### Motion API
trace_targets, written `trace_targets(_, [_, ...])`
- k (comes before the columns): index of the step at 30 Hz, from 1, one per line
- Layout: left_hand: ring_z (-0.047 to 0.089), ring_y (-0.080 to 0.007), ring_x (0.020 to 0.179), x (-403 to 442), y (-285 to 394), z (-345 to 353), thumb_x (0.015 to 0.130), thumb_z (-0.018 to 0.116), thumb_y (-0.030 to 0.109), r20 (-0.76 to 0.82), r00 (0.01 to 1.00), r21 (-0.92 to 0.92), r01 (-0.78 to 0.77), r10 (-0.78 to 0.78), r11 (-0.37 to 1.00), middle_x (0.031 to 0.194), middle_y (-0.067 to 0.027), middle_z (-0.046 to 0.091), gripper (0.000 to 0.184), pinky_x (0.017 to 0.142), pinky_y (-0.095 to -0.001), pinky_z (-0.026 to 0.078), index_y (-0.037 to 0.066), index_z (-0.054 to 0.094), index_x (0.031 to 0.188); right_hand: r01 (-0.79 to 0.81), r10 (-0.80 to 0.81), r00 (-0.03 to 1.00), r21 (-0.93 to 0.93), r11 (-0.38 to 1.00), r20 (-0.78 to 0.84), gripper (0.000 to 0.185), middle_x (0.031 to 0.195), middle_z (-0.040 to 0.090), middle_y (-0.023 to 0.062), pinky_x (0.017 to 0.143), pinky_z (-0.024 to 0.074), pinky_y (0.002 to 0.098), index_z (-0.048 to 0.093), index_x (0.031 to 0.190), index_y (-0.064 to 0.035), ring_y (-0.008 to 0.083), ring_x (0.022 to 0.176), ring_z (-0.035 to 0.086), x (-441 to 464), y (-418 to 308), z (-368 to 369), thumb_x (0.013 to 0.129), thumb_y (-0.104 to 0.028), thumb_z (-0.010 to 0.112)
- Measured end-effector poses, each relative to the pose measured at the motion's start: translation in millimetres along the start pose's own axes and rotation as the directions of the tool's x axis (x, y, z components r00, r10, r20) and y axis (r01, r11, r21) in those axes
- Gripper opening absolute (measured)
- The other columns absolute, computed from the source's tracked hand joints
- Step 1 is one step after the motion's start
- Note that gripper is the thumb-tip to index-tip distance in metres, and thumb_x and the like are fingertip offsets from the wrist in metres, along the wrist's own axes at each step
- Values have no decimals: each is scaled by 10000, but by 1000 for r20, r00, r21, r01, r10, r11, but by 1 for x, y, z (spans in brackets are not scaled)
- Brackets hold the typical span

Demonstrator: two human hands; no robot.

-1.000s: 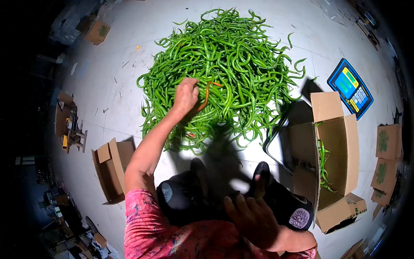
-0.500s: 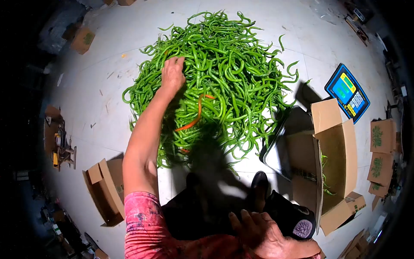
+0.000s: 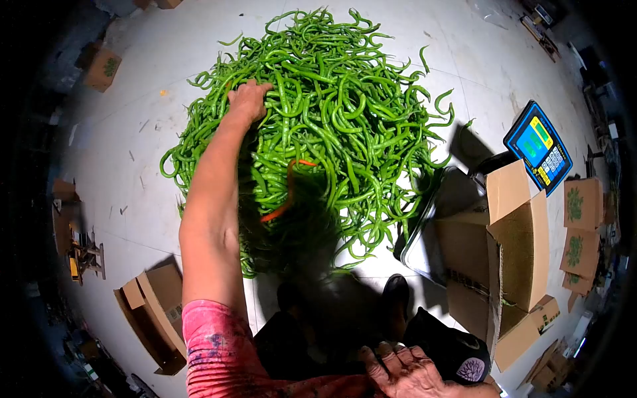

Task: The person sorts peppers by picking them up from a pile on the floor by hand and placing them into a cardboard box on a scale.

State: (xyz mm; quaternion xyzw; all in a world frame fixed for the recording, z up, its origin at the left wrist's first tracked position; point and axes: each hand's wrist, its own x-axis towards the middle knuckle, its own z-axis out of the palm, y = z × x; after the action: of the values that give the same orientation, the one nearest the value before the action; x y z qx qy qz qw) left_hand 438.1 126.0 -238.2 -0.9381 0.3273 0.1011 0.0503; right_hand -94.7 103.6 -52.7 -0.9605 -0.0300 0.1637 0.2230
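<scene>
My left hand (image 3: 248,101) lies on the upper left of a large pile of green chili peppers (image 3: 358,106), its fingers apart and touching peppers; I see no pepper held. A long orange-red pepper (image 3: 290,189) rests on the pile, nearer to me than that hand. At the bottom of the view, my right hand (image 3: 405,368) is by my right knee, empty, with loosely bent fingers apart.
An open cardboard box (image 3: 524,252) stands at the right, beside a scale with a blue-edged display (image 3: 539,147). Another open box (image 3: 154,312) is at the lower left. Printed cartons (image 3: 580,255) line the far right. My shoes are below the pile.
My left hand has moved up and left across the pile, away from the orange-red pepper. My right hand has shifted slightly lower in view. The camera view has shifted too.
</scene>
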Motion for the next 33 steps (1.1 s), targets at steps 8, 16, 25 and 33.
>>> trace_targets(8, [509, -337, 1143, -7, -1, 4, 724, 631, 15, -97, 977, 61, -183, 188, 981, 1160, -114, 593, 519, 960, -503, 352, 146, 548, 1219, -5, 5, 1000, 6, 1000, -13, 521, 1131, 599, 249, 793, 491, 424, 518, 1278, 17, 337, 944, 601, 2, 1, -2, 780, -138, 498])
trace_targets(16, [600, -402, 897, -66, -10, -15, 672, 718, 21, -221, 901, 83, -363, 372, 928, 988, -199, 581, 496, 724, -479, 504, 76, 516, 1122, 6, -7, 998, -14, 1000, -57, 522, 1129, 601, 247, 791, 490, 410, 522, 1278, 24, 326, 927, 599, -4, -2, -7, 776, -117, 503])
trace_targets(25, [607, -326, 861, -167, -7, -78, 661, 610, -80, -605, 789, -440, -441, 105, 782, 971, -172, 592, 523, 779, -374, 489, 40, 511, 1160, 84, -88, 995, -79, 993, -50, 515, 1100, 585, 215, 769, 464, 380, 525, 1260, 7, 285, 887, 595, -8, -12, -24, 782, -181, 547])
trace_targets(33, [558, -100, 780, -241, 12, -158, 894, 642, 167, -623, 747, -741, -468, -231, 481, 909, -27, 601, 326, 714, -247, 482, 23, 555, 1173, 135, -145, 989, -359, 924, 1, 432, 855, 533, 47, 685, 408, 295, 586, 1170, -51, 168, 775, 520, -14, -23, -11, 774, -221, 553])
